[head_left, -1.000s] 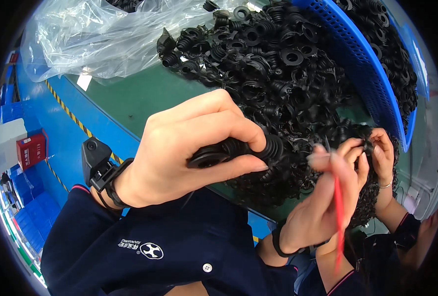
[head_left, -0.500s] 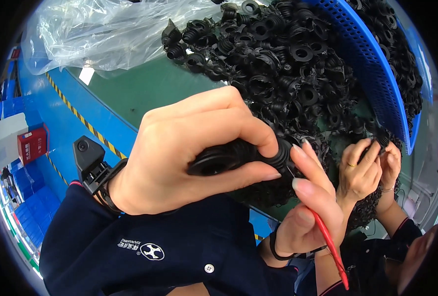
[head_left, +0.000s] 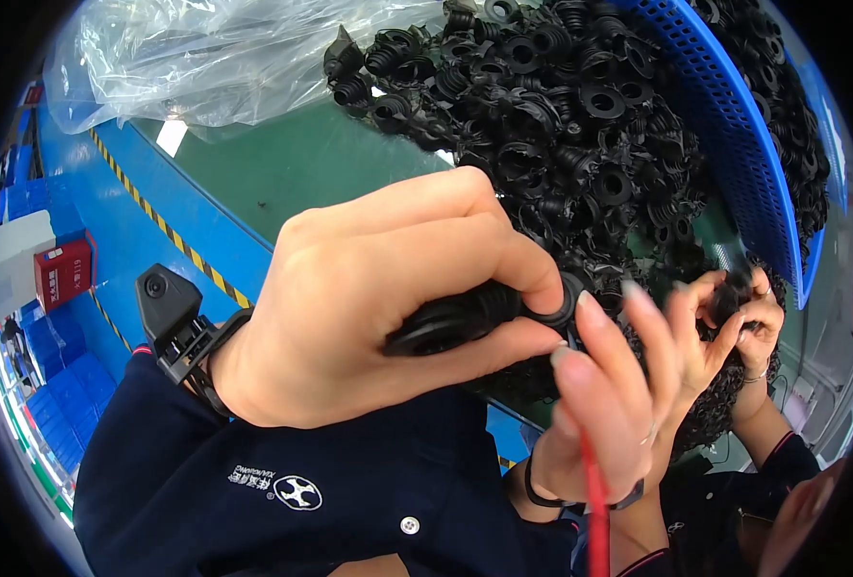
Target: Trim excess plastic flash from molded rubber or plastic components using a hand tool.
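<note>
My left hand [head_left: 369, 279] is closed around a black ribbed rubber bellows boot [head_left: 450, 319], whose wide open end faces my palm. The narrower end sticks out between thumb and forefinger. Against that end rest the thumb and forefinger of my right hand [head_left: 604, 404]. A slim red tool [head_left: 595, 514] is tucked in the right hand and points down toward the lower edge; its working tip is hidden and the handle blurs. Beyond my hands a large pile of similar black boots [head_left: 580, 125] covers the green tabletop [head_left: 244, 178].
Crumpled clear plastic sheeting [head_left: 196, 62] lies at the far left of the table. A blue perforated basket [head_left: 734, 106] holding more boots stands at the right. Close on my right, a co-worker's hands [head_left: 715, 332] handle another black piece. A red box [head_left: 64, 272] sits off to the left.
Both my hands and the boot have shifted slightly right. My right fingers have spread more, and the red tool has swung to a steeper angle. The co-worker's hands have moved too.
</note>
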`<control>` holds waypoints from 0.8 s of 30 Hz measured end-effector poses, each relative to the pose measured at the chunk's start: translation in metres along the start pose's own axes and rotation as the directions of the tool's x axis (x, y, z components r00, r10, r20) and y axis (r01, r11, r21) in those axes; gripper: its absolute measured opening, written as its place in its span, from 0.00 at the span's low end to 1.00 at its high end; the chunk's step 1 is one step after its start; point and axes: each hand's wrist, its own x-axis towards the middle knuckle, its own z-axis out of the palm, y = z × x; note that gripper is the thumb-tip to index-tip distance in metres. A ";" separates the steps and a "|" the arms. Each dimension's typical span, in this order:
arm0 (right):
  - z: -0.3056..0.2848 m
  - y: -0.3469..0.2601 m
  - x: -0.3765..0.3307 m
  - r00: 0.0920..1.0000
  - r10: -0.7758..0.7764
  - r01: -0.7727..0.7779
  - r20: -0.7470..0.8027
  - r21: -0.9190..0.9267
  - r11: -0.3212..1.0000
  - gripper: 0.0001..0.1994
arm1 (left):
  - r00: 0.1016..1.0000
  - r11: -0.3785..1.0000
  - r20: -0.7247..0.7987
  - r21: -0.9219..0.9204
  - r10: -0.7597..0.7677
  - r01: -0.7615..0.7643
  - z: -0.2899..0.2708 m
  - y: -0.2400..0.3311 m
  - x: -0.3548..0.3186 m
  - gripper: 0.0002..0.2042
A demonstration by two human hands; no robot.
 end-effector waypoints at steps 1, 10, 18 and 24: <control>0.004 -0.005 -0.002 0.999 -0.040 0.040 -0.004 -0.136 0.990 0.08 | 1.000 1.000 -0.008 0.022 0.010 -0.010 0.001 0.000 0.000 0.11; 0.042 0.024 -0.014 0.851 0.466 -0.119 -0.241 0.776 0.620 0.09 | 0.990 0.912 0.016 -0.386 -0.143 0.138 0.000 -0.011 -0.002 0.11; 0.041 0.011 -0.018 0.760 0.650 -0.315 0.009 0.879 0.357 0.07 | 0.776 0.170 0.523 -0.779 -0.353 0.603 -0.003 -0.004 0.007 0.14; 0.033 0.013 -0.022 0.732 0.681 -0.385 0.020 0.837 0.389 0.10 | 0.754 0.166 0.591 -0.744 -0.287 0.647 -0.004 0.003 0.012 0.12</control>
